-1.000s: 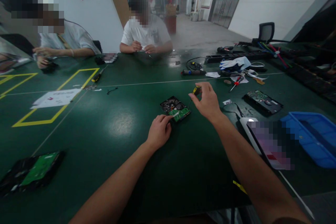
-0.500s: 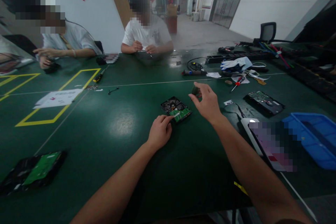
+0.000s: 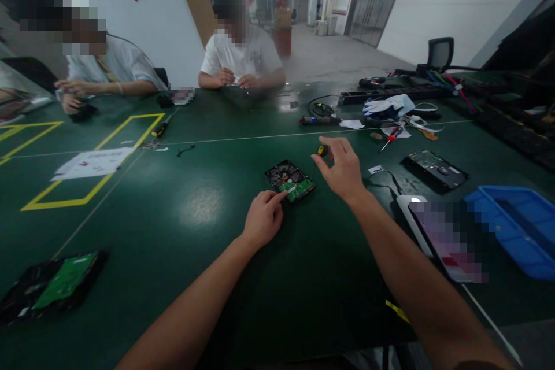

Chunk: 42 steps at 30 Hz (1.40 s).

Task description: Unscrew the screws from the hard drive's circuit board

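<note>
In the head view a hard drive point(image 3: 289, 179) lies on the green table, its black casing and green circuit board facing up. My left hand point(image 3: 263, 218) rests at its near edge, with the index finger on the board and the other fingers curled. Up and to the right of the drive, my right hand point(image 3: 340, 167) is raised above the table. Between its thumb and fingertips it pinches a small yellow and dark piece point(image 3: 321, 150), whose kind I cannot make out. The fingers hide part of that piece.
Other hard drives lie at the right point(image 3: 436, 170) and near left point(image 3: 54, 283). A blue tray point(image 3: 515, 231) and a phone-like device point(image 3: 446, 243) are by my right forearm. Farther off lie a red-handled screwdriver point(image 3: 391, 137) and a yellow-handled screwdriver point(image 3: 161, 127). Several people sit across the table.
The piece in my right hand has turned and now shows yellow where it looked dark green. Both hands and the hard drive have stayed almost in place.
</note>
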### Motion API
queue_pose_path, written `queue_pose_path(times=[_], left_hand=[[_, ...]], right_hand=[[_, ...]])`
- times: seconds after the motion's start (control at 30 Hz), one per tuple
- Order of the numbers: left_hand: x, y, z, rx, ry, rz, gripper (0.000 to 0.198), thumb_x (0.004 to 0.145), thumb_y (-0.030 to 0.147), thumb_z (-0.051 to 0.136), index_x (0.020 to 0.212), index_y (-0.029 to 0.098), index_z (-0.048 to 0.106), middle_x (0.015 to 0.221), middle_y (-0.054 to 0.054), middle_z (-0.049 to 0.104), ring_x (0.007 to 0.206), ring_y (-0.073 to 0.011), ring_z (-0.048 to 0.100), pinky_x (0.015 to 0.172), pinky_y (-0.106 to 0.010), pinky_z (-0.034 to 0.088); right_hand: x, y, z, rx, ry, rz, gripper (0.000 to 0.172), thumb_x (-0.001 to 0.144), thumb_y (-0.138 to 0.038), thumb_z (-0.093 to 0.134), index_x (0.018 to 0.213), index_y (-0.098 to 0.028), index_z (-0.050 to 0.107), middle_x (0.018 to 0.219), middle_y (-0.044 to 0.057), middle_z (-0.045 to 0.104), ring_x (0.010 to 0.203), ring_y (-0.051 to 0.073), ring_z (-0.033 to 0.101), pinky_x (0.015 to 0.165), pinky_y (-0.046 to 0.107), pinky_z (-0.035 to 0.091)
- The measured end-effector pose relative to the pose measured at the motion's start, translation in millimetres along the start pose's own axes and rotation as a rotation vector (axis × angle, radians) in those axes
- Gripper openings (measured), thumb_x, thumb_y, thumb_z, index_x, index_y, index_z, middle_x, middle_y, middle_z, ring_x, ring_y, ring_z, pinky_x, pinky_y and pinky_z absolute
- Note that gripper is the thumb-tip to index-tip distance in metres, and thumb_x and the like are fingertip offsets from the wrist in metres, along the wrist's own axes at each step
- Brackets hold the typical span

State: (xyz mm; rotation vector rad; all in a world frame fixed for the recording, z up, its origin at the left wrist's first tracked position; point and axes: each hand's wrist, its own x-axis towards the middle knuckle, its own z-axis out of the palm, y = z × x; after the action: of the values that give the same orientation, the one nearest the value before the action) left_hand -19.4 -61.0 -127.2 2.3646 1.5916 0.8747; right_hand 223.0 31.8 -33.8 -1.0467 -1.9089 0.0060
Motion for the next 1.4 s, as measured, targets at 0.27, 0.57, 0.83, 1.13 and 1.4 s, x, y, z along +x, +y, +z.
queue_pose_path(times=[0.27, 0.57, 0.83, 1.13, 1.4], left_hand=[[0.7, 2.4, -1.7, 0.021, -0.007, -0.006, 0.048, 0.094, 0.014, 0.050, 0.141, 0.022, 0.059, 0.117, -0.012, 0.064, 0.107, -0.0269, 0.059, 0.093, -0.045, 0.052], [1.2, 3.8, -3.0, 0.016, -0.020, -0.010, 0.047, 0.094, 0.015, 0.051, 0.141, 0.022, 0.059, 0.118, -0.012, 0.064, 0.108, -0.0274, 0.059, 0.094, -0.045, 0.052], [1.6, 3.4, -2.3, 0.010, 0.002, 0.004, 0.048, 0.093, 0.014, 0.052, 0.139, 0.023, 0.059, 0.115, -0.011, 0.064, 0.106, -0.0275, 0.059, 0.093, -0.045, 0.052], [0.6, 3.4, -3.5, 0.023, -0.012, 0.004, 0.048, 0.094, 0.015, 0.051, 0.141, 0.023, 0.058, 0.117, -0.012, 0.064, 0.106, -0.0273, 0.059, 0.093, -0.045, 0.052], [0.6, 2.8, -2.6, 0.018, -0.025, -0.003, 0.048, 0.094, 0.016, 0.051, 0.140, 0.022, 0.058, 0.117, -0.011, 0.064, 0.107, -0.0277, 0.058, 0.093, -0.045, 0.052]], right_hand=[[0.0, 2.6, 1.5, 0.018, 0.033, 0.033, 0.039, 0.094, -0.022, 0.061, 0.132, -0.025, 0.056, 0.121, 0.012, 0.061, 0.102, 0.028, 0.066, 0.088, 0.049, 0.059], [0.0, 0.1, -1.3, 0.046, -0.027, 0.036, 0.040, 0.090, -0.021, 0.061, 0.130, -0.025, 0.054, 0.118, 0.011, 0.063, 0.094, 0.026, 0.066, 0.087, 0.048, 0.058], [0.6, -1.0, -1.0, 0.043, -0.040, -0.002, 0.038, 0.093, -0.027, 0.063, 0.130, -0.027, 0.056, 0.124, 0.012, 0.061, 0.111, 0.031, 0.063, 0.090, 0.051, 0.058], [-2.0, 0.7, 2.9, 0.061, 0.018, 0.025, 0.039, 0.092, -0.027, 0.065, 0.129, -0.023, 0.055, 0.123, 0.013, 0.062, 0.103, 0.028, 0.066, 0.090, 0.049, 0.060], [-1.8, 1.2, 4.5, 0.076, 0.009, 0.027, 0.044, 0.090, -0.021, 0.063, 0.133, -0.025, 0.054, 0.129, 0.013, 0.060, 0.104, 0.027, 0.066, 0.091, 0.050, 0.059]])
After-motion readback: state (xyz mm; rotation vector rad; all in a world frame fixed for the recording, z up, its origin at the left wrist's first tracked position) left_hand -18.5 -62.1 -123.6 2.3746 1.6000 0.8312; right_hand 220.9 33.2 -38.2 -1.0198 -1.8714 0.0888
